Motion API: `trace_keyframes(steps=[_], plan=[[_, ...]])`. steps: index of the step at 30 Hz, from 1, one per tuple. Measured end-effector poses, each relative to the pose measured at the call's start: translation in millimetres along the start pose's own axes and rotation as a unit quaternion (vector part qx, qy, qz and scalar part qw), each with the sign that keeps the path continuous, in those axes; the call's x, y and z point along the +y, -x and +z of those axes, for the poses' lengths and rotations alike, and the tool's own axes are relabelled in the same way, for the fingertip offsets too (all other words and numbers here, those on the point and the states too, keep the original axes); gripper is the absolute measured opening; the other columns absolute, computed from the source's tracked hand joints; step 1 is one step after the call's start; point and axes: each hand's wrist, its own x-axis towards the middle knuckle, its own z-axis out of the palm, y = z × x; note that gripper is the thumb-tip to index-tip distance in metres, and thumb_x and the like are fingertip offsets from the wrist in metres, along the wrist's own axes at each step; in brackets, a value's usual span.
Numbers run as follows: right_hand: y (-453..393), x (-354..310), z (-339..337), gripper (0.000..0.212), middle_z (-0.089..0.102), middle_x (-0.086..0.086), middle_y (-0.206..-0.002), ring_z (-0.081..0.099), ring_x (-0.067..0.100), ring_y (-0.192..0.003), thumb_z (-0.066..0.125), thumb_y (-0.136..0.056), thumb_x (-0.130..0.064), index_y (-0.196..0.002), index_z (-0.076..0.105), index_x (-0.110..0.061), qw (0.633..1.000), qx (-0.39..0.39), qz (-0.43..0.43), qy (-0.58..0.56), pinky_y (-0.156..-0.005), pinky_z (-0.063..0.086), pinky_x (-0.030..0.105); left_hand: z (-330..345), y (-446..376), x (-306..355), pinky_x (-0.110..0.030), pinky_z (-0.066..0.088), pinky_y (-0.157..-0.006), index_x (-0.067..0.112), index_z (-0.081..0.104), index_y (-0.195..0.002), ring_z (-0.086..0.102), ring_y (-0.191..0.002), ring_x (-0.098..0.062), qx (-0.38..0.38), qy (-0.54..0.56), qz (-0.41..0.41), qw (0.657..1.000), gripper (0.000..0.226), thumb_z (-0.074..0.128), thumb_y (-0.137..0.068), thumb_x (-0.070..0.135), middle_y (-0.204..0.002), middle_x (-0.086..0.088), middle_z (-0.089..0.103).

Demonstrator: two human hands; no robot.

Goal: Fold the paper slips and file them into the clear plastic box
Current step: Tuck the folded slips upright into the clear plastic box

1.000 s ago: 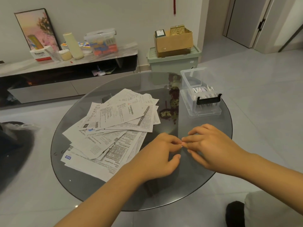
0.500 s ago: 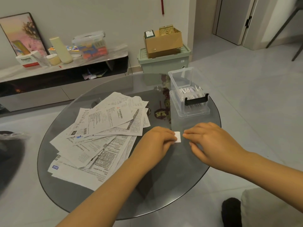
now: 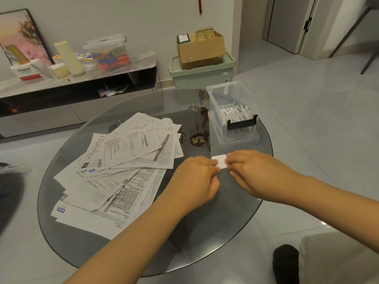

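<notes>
Both hands meet over the near side of the round glass table [image 3: 143, 259]: the left hand [image 3: 194, 179] has its fingers curled, fingertips on the left end of a small folded slip [image 3: 219, 162], and the right hand [image 3: 260, 175] lies flatter, its fingertips on the slip's right end, so the two press or pinch it between them against the glass (whether a thumb is tucked under the paper cannot be told). The slip is a small white rectangle, already folded down, showing no print on its upper face. It should handle as next to nothing in weight, thin and limp, yet stiffer now that it is several layers thick; on smooth glass it will likely slide, so it is best held by the short ends, or pinched along the fold, where the layers stay together. Beyond the hands, near the table's far right edge, stands the clear box [image 3: 231, 113] with a black clip, its lid off, and folded slips standing in it. To the left lies a loose heap of printed sheets [image 3: 123, 165], not yet folded.
</notes>
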Motion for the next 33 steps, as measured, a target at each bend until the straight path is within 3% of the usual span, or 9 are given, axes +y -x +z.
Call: trace_keyframes(steps=[3,6,9,12,21,26,28,30,33], plan=[[-1.1,4.7,-0.8,0.035,0.06,-0.003,-0.115,0.052,0.016,-0.106,0.034,-0.097,-0.03,-0.11,0.062,-0.014,0.999,-0.011,0.014,-0.036,-0.093,0.041,0.03,-7.6,3.1,-0.1,-0.032,0.057,-0.061,0.011,0.076,-0.071,0.069,-0.074,-0.021,-0.01,0.015,-0.014,1.0,0.032,0.045,-0.073,0.019,-0.086,-0.002,0.074],[-4.9,5.2,-4.5,0.03,0.062,-0.003,-0.097,0.054,0.016,-0.089,0.035,-0.096,-0.03,-0.098,0.062,-0.015,0.999,-0.007,0.023,-0.037,-0.084,0.043,0.03,-10.6,7.8,-3.0,-0.035,0.055,-0.079,0.011,0.076,-0.092,0.067,-0.092,-0.021,-0.007,0.059,-0.032,0.998,0.028,0.052,-0.077,0.014,-0.104,-0.004,0.072],[-5.9,7.0,-7.8,0.03,0.064,-0.005,-0.085,0.055,0.017,-0.08,0.038,-0.092,-0.029,-0.087,0.065,-0.018,0.999,0.032,0.027,-0.021,-0.082,0.042,0.03,-16.4,14.5,-7.9,-0.035,0.052,-0.081,0.008,0.072,-0.093,0.063,-0.09,-0.022,0.03,0.065,-0.064,0.995,0.031,0.044,-0.082,0.017,-0.096,-0.005,0.071],[-9.6,1.7,-13.0,0.028,0.068,-0.007,-0.086,0.06,0.017,-0.083,0.043,-0.09,-0.027,-0.087,0.07,-0.019,0.996,0.073,0.043,-0.032,-0.079,0.045,0.032,-23.1,20.1,-18.4,-0.023,0.043,-0.087,0.012,0.073,-0.098,0.062,-0.096,-0.018,0.095,0.061,-0.114,0.987,0.032,0.047,-0.081,0.017,-0.099,0.0,0.071],[-27.6,-32.1,-19.5,0.021,0.069,-0.004,-0.079,0.064,0.02,-0.075,0.055,-0.075,-0.016,-0.086,0.073,-0.016,0.983,0.164,0.018,-0.078,-0.067,0.052,0.034,-30.6,29.9,-80.4,-0.036,0.035,-0.097,0.007,0.046,-0.131,0.046,-0.117,-0.025,0.08,-0.048,-0.304,0.948,0.045,0.05,-0.092,0.03,-0.128,-0.007,0.052],[-37.6,-40.1,-16.2,0.022,0.069,-0.005,-0.077,0.065,0.019,-0.073,0.055,-0.074,-0.016,-0.085,0.074,-0.016,0.984,0.156,0.005,-0.081,-0.064,0.053,0.032,-28.4,29.9,-101.0,-0.038,0.042,-0.089,0.011,0.047,-0.122,0.054,-0.101,-0.022,0.038,-0.053,-0.361,0.93,0.044,0.047,-0.093,0.044,-0.114,-0.003,0.058],[-40.6,-41.9,-13.8,0.023,0.069,-0.006,-0.078,0.064,0.019,-0.074,0.055,-0.075,-0.016,-0.087,0.074,-0.017,0.986,0.143,0.003,-0.084,-0.064,0.052,0.032,-32.8,29.8,-101.8,-0.037,0.044,-0.079,0.016,0.053,-0.102,0.057,-0.084,-0.021,0.056,-0.072,-0.357,0.93,0.03,0.045,-0.094,0.044,-0.093,0.0,0.063],[-42.9,-42.9,-11.4,0.022,0.069,-0.006,-0.079,0.064,0.019,-0.074,0.056,-0.075,-0.016,-0.088,0.074,-0.017,0.987,0.142,-0.002,-0.081,-0.065,0.052,0.033,-38.7,30.2,-99.8,-0.034,0.041,-0.066,0.017,0.055,-0.077,0.054,-0.066,-0.02,0.087,-0.053,-0.353,0.93,0.034,0.041,-0.095,0.042,-0.069,0.003,0.057],[-45.2,-43.1,-10.1,0.02,0.07,-0.003,-0.082,0.065,0.021,-0.076,0.069,-0.073,-0.011,-0.092,0.073,-0.015,0.986,0.147,-0.003,-0.074,-0.066,0.054,0.036,-43.0,32.0,-94.1,-0.03,0.042,-0.063,0.019,0.066,-0.076,0.058,-0.07,-0.018,0.132,0.046,-0.347,0.927,0.03,0.049,-0.095,0.034,-0.071,0.007,0.062]])
